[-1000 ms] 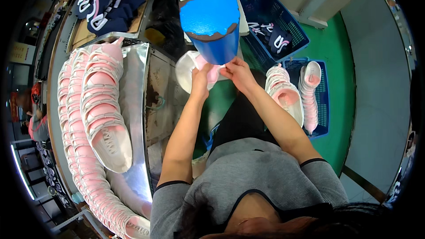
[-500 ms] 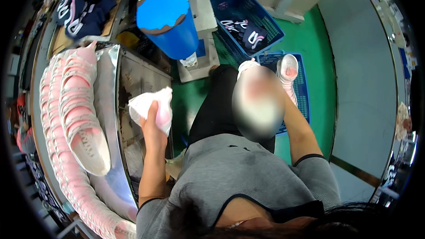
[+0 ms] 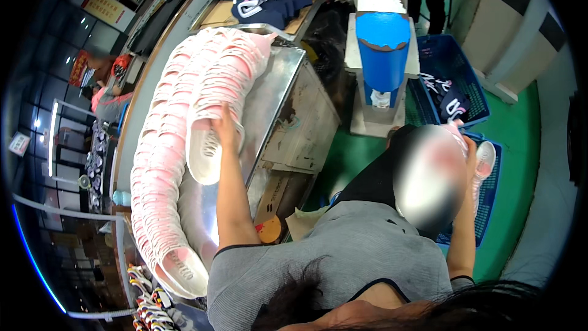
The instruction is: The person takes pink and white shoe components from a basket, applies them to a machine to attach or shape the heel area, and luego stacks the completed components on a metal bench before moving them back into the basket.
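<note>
Pink shoes [image 3: 211,76] line the counter [image 3: 285,66]; near its right edge our left hand [image 3: 226,127] touches one, fingers bent, grip unclear; blur hides what our right hand [image 3: 470,152] grips, if anything.

Both forearms [image 3: 236,199] extended forward; left hand [image 3: 226,126] well apart from partly blurred right hand [image 3: 471,152].

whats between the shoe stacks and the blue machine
In the head view, right of the shoe stacks: metal tabletop, cabinet side, then dark clutter and green floor before the blue machine.

Gry short-slv top [image 3: 343,245], blk trim [image 3: 239,246], blk trousers [image 3: 376,176]
</note>
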Action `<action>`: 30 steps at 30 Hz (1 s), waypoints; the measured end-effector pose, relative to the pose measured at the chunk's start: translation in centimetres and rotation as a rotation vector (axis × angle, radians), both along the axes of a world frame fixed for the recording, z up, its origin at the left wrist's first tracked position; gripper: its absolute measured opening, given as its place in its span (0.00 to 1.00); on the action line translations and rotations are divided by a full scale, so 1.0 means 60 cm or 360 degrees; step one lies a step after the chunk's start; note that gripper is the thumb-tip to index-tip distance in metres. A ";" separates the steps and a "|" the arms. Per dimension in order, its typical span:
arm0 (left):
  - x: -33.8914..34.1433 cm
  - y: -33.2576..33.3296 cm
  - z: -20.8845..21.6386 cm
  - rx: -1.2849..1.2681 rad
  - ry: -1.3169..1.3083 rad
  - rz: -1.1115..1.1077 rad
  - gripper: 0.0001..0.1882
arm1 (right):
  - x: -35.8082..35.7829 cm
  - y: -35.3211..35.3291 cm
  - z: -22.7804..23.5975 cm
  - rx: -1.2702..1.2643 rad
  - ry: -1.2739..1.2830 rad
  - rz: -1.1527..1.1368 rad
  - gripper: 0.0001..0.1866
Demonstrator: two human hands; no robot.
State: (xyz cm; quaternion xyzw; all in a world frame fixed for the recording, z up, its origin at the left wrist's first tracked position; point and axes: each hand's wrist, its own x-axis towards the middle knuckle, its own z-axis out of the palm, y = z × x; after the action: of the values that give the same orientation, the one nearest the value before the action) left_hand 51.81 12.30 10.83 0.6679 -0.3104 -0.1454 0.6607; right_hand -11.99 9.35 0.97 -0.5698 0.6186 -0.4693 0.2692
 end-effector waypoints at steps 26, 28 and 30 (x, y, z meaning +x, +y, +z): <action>-0.517 -0.032 -0.055 0.0585 0.0922 -0.1611 0.27 | 0.273 -0.056 0.086 0.0528 -0.0603 0.0508 0.17; -0.476 -0.050 -0.070 0.0513 0.1172 -0.1588 0.27 | 0.285 -0.068 0.059 0.0426 -0.0893 0.0340 0.10; -0.432 -0.070 -0.059 0.0551 0.1804 -0.1395 0.26 | 0.278 -0.084 0.036 0.0317 -0.1057 0.0242 0.09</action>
State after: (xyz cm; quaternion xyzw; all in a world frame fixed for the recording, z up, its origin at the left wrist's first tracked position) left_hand 25.88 8.11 7.27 0.3997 -0.1323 -0.7659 0.4860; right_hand 4.67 4.34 3.14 -0.4015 0.4958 -0.5449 0.5441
